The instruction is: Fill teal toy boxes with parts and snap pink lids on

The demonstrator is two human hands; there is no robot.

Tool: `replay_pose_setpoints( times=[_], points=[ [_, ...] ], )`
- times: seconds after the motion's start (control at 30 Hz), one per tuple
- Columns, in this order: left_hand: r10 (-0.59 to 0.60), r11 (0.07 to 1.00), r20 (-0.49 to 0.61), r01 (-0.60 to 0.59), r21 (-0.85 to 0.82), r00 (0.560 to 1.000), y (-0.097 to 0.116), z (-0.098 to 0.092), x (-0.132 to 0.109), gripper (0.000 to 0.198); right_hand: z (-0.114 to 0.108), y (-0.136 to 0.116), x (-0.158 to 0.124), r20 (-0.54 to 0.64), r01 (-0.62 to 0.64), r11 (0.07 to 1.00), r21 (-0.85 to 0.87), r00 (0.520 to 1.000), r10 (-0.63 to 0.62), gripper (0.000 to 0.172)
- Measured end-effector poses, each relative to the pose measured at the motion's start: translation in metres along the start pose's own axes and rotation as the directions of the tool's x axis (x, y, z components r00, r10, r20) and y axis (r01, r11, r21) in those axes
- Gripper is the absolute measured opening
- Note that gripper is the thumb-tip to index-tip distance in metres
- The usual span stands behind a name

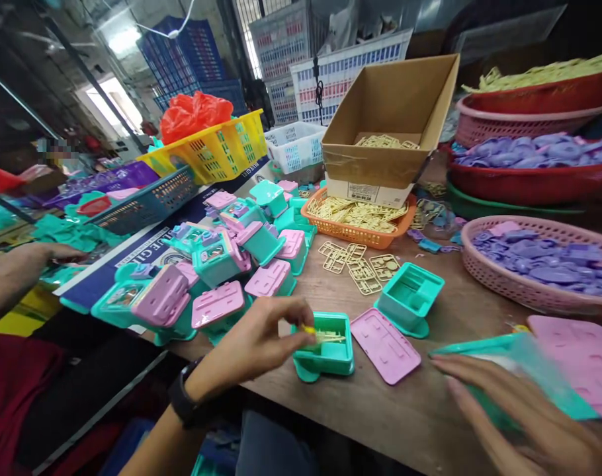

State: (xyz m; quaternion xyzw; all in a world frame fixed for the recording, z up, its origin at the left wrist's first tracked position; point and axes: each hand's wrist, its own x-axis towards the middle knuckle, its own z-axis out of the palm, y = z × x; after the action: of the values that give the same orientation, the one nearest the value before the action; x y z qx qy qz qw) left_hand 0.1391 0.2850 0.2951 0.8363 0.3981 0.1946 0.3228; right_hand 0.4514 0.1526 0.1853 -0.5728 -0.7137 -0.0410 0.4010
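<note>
My left hand (261, 340) is pinched shut on a small yellow plastic piece (325, 336) and holds it inside an open teal toy box (328, 354) on the wooden table. Beside that box lies a pink lid (384, 345), and behind it stands another open teal box (411, 297). My right hand (519, 416), blurred, lies with fingers stretched out on a teal part (529, 377) next to a large pink panel (586, 360) at the right edge.
Finished teal and pink boxes (221, 271) are piled at left. An orange basket (355, 218) of yellow sprues, loose sprues (360, 264), a cardboard box (390, 132), pink baskets of purple parts (539, 264) and crates stand behind. Another person's arm (18, 271) reaches in from the left.
</note>
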Motion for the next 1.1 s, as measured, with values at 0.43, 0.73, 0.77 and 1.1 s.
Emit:
replay_pose_setpoints(
  times=[0.43, 0.73, 0.77, 1.1],
  points=[
    [-0.128, 0.991, 0.124, 0.120, 0.064, 0.984, -0.015, 0.021, 0.000, 0.007, 0.051, -0.053, 0.071, 0.445, 0.178, 0.960, 0.216, 0.857, -0.259, 0.027],
    [-0.086, 0.970, 0.069, 0.067, 0.235, 0.994, -0.017, 0.034, 0.013, 0.015, 0.016, -0.039, 0.109, 0.442, 0.308, 0.911, 0.275, 0.801, -0.405, 0.029],
    [-0.071, 0.951, 0.129, 0.028, 0.306, 0.989, -0.016, 0.034, 0.016, 0.016, 0.015, -0.039, 0.110, 0.449, 0.312, 0.908, 0.278, 0.794, -0.410, 0.030],
    [0.011, 0.970, 0.122, -0.040, 0.239, 0.992, -0.014, 0.018, 0.029, 0.019, 0.059, 0.037, 0.210, 0.742, 0.318, 0.908, -0.272, 0.670, -0.013, 0.025]
  ],
)
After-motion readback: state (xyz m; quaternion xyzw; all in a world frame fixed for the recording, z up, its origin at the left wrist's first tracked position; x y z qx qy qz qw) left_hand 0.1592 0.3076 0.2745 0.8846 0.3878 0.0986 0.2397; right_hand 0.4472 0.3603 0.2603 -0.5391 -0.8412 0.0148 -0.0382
